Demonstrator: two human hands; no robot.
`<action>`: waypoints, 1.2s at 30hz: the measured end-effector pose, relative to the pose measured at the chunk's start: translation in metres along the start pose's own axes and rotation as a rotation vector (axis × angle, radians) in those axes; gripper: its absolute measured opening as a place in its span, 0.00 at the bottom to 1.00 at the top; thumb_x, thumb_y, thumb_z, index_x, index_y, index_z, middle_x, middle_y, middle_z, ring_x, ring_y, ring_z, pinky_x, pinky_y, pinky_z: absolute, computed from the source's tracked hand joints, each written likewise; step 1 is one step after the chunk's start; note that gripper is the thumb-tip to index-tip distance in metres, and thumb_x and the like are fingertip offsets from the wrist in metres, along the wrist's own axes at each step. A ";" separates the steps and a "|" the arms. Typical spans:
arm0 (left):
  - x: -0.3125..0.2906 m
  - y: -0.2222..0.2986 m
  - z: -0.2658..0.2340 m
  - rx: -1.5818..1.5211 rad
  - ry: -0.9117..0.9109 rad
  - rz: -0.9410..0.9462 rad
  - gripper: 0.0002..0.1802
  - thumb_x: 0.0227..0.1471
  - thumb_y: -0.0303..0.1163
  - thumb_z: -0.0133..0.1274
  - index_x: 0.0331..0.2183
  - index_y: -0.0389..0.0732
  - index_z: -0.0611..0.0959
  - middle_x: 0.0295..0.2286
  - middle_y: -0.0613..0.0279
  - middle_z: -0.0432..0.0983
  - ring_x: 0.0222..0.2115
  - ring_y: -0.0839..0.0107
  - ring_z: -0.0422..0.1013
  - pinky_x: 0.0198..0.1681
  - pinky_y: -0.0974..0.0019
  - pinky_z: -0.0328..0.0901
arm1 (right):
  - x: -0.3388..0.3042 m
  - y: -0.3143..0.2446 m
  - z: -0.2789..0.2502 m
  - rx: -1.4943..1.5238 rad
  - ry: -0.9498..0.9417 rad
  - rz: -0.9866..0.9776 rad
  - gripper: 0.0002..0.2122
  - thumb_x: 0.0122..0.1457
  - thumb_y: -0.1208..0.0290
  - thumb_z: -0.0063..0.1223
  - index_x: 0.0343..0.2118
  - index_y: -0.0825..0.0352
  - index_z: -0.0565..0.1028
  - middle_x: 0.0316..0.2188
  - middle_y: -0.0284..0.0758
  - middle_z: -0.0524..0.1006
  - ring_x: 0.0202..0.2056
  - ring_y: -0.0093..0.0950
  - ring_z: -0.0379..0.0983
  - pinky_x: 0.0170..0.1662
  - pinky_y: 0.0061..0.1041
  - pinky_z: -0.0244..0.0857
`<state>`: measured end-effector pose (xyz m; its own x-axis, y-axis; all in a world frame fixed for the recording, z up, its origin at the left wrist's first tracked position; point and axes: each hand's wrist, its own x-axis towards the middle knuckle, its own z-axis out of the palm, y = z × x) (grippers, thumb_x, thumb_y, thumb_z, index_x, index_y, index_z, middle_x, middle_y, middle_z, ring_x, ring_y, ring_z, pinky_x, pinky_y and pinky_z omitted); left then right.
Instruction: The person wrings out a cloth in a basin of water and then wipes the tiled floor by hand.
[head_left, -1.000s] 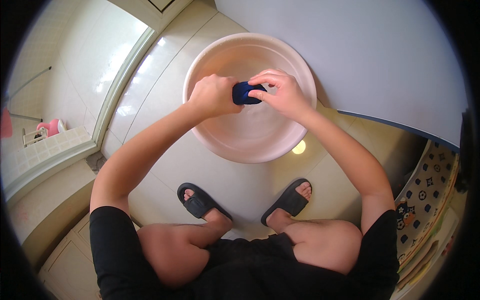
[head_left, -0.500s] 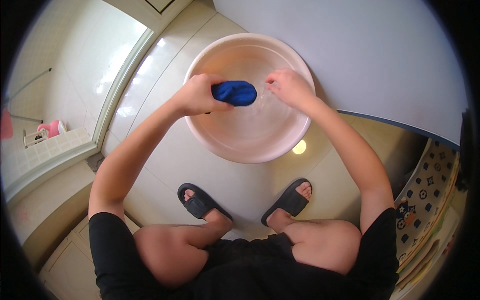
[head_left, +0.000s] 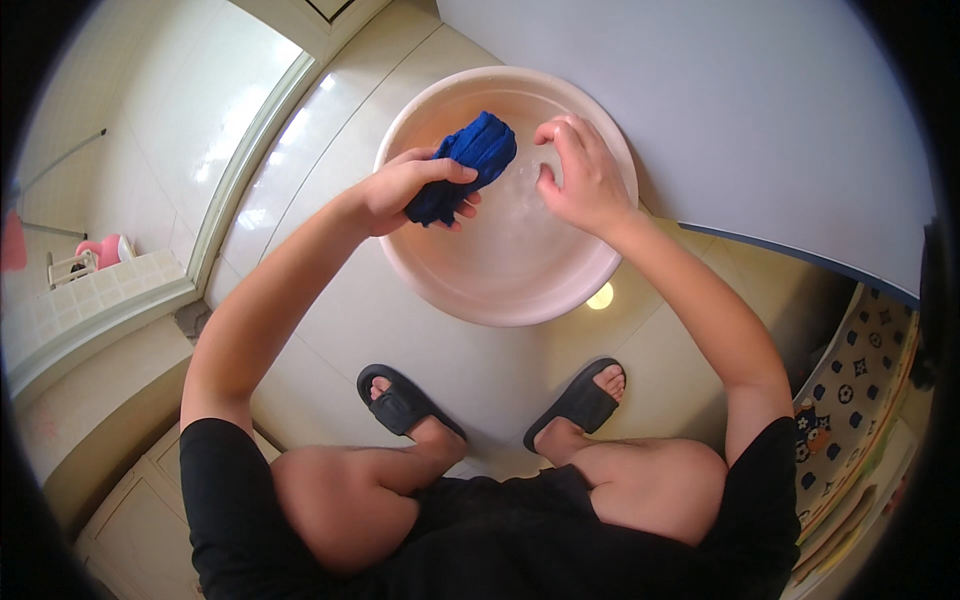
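Note:
My left hand (head_left: 408,190) is closed round a bunched dark blue cloth (head_left: 482,148), thumb on top and fingertips showing beneath it. The cloth is held above the left half of a wide pale pink basin (head_left: 450,290), its folds pointing up and to the right. What kind of cloth item it is, I cannot make out. Over the basin's right side hovers my right hand (head_left: 588,178); it holds nothing, and its bent thumb and fingers are apart. Clear water appears to lie in the basin.
The basin stands on a tiled floor (head_left: 330,300) against a large pale grey panel (head_left: 700,110). My feet in black slides (head_left: 400,405) are in front of it. A glass partition (head_left: 200,110) runs along the left, and patterned fabric (head_left: 855,370) lies at the right.
My left hand has turned, tilting the blue cloth from level to upright and showing more of its folds. My right hand has shifted slightly right and its fingers have spread apart.

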<state>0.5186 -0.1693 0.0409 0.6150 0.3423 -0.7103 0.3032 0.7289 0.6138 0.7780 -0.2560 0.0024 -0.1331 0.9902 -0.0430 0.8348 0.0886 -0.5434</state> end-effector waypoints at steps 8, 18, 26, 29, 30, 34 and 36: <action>0.013 -0.044 0.027 -0.402 -0.484 -0.185 0.21 0.58 0.46 0.57 0.46 0.41 0.77 0.29 0.64 0.76 0.27 0.70 0.74 0.27 0.67 0.68 | -0.008 -0.006 0.020 -0.126 0.452 -0.725 0.30 0.58 0.72 0.59 0.65 0.45 0.69 0.62 0.30 0.71 0.59 0.33 0.70 0.55 0.42 0.68; 0.020 -0.027 0.053 0.306 -0.159 -0.201 0.15 0.47 0.34 0.67 0.33 0.41 0.78 0.20 0.71 0.67 0.18 0.79 0.65 0.18 0.72 0.55 | -0.004 -0.004 0.023 -0.134 0.216 -0.650 0.08 0.45 0.73 0.62 0.29 0.63 0.76 0.25 0.31 0.74 0.25 0.30 0.75 0.23 0.29 0.68; 0.032 -0.023 0.062 1.221 0.128 -0.010 0.16 0.37 0.38 0.66 0.29 0.38 0.84 0.27 0.55 0.82 0.27 0.59 0.78 0.33 0.57 0.73 | -0.011 -0.008 0.033 -0.260 -0.028 -0.465 0.06 0.43 0.74 0.59 0.25 0.62 0.74 0.22 0.34 0.75 0.21 0.34 0.76 0.22 0.33 0.69; 0.032 -0.025 0.064 1.318 0.167 0.008 0.17 0.37 0.40 0.65 0.29 0.38 0.85 0.27 0.50 0.82 0.29 0.53 0.79 0.35 0.52 0.74 | -0.013 -0.010 0.037 -0.260 -0.083 -0.392 0.05 0.44 0.73 0.59 0.26 0.62 0.75 0.23 0.35 0.76 0.23 0.36 0.78 0.23 0.36 0.70; 0.032 -0.024 0.065 1.379 0.188 0.022 0.16 0.38 0.40 0.64 0.29 0.39 0.85 0.27 0.51 0.83 0.30 0.53 0.80 0.36 0.52 0.74 | -0.014 -0.010 0.038 -0.230 -0.096 -0.358 0.06 0.44 0.73 0.58 0.27 0.63 0.75 0.23 0.35 0.77 0.23 0.37 0.78 0.25 0.37 0.71; 0.035 -0.020 0.065 1.493 0.250 0.077 0.14 0.40 0.39 0.63 0.30 0.41 0.85 0.26 0.54 0.83 0.30 0.53 0.80 0.36 0.52 0.75 | -0.008 -0.011 0.036 -0.133 -0.119 -0.264 0.05 0.46 0.73 0.57 0.28 0.63 0.76 0.24 0.36 0.78 0.26 0.39 0.79 0.30 0.39 0.74; 0.036 -0.017 0.065 1.493 0.262 0.093 0.14 0.40 0.39 0.63 0.30 0.41 0.85 0.26 0.54 0.83 0.30 0.53 0.80 0.36 0.52 0.75 | -0.004 -0.011 0.032 -0.115 -0.135 -0.239 0.06 0.46 0.72 0.58 0.29 0.63 0.76 0.25 0.35 0.78 0.28 0.39 0.80 0.31 0.39 0.74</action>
<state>0.5828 -0.2078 0.0271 0.5787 0.5616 -0.5913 0.8076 -0.4955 0.3198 0.7522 -0.2646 -0.0184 -0.3964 0.9172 -0.0405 0.8252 0.3366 -0.4535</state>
